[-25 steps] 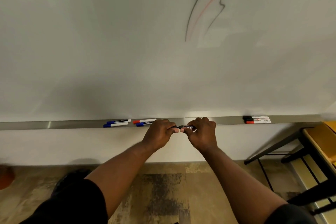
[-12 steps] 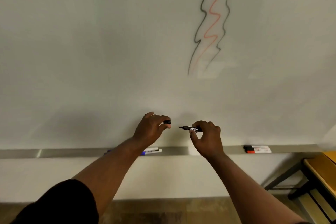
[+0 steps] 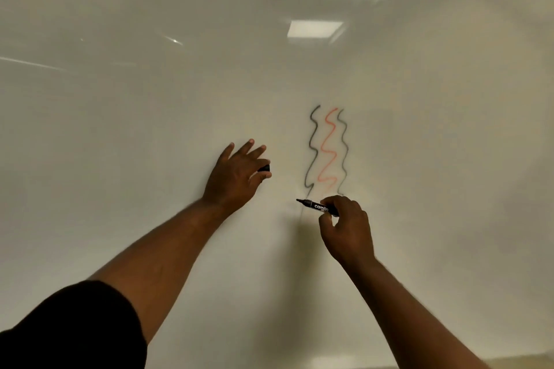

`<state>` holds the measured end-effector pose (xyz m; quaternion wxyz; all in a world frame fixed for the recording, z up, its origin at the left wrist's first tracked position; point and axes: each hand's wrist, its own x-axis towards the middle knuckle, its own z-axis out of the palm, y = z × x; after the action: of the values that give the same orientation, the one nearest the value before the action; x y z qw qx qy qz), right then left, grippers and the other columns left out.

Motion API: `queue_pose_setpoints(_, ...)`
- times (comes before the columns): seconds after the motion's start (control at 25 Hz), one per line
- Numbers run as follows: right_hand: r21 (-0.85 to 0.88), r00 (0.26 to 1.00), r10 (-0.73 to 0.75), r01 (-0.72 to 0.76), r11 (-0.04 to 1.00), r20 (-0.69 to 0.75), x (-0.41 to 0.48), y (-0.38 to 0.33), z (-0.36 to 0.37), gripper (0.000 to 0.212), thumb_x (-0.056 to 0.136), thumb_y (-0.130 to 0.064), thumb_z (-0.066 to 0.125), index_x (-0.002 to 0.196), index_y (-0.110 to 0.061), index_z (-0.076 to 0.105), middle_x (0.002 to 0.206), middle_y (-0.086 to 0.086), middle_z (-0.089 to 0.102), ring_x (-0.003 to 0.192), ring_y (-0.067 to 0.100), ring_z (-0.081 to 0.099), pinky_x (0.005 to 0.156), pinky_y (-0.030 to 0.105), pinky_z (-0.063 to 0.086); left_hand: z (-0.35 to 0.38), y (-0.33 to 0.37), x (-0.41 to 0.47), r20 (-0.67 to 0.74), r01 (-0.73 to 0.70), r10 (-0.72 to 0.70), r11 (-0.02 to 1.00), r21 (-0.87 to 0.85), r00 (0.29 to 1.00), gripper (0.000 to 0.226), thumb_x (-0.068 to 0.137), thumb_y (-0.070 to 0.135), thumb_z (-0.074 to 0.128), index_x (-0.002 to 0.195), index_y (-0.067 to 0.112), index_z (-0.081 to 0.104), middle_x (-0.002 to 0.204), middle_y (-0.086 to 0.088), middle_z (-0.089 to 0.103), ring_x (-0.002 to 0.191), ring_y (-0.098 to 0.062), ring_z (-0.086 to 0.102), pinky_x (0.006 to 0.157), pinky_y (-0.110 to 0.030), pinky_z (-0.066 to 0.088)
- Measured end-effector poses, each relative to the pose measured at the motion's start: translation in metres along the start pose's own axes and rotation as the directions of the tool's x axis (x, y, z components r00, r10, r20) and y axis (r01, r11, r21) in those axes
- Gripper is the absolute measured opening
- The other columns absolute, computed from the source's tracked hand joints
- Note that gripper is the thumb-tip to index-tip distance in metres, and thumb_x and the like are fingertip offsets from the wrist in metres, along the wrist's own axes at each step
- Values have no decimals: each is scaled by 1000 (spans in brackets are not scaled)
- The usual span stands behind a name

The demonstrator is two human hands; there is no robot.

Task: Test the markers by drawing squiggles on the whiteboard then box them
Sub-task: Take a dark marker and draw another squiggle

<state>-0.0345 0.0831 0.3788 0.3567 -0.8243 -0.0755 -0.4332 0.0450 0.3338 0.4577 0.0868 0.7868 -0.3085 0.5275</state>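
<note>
- My right hand (image 3: 347,231) grips the marker (image 3: 318,207), fingers curled round its barrel, uncapped tip pointing left.
- My left hand (image 3: 236,174), up and to the left, pinches the cap (image 3: 264,168), other fingers spread.
- The tip sits just below the three squiggles (image 3: 328,148).
- I see bare whiteboard (image 3: 135,114) spreading wide on both sides.

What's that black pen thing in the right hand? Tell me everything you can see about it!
It is a black marker with white letters on its barrel, plastic-looking. Its cap is off; the dark tip points left, near the whiteboard just below the squiggles. The right hand grips its back half. Whether the tip touches the board is unclear.
</note>
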Motion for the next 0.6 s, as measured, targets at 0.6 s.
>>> queue_pose_setpoints(0.6, 81, 917, -153, 196, 977, -367, 113, -67, -9, 26, 86, -17, 70, 110, -23, 73, 83, -8, 64, 68, 8, 59, 65, 21, 47, 22, -44, 71, -148, -71, 81, 995, 72, 986, 35, 95, 43, 53, 122, 26, 67, 150, 7, 44, 149, -18, 22, 120, -58, 9)
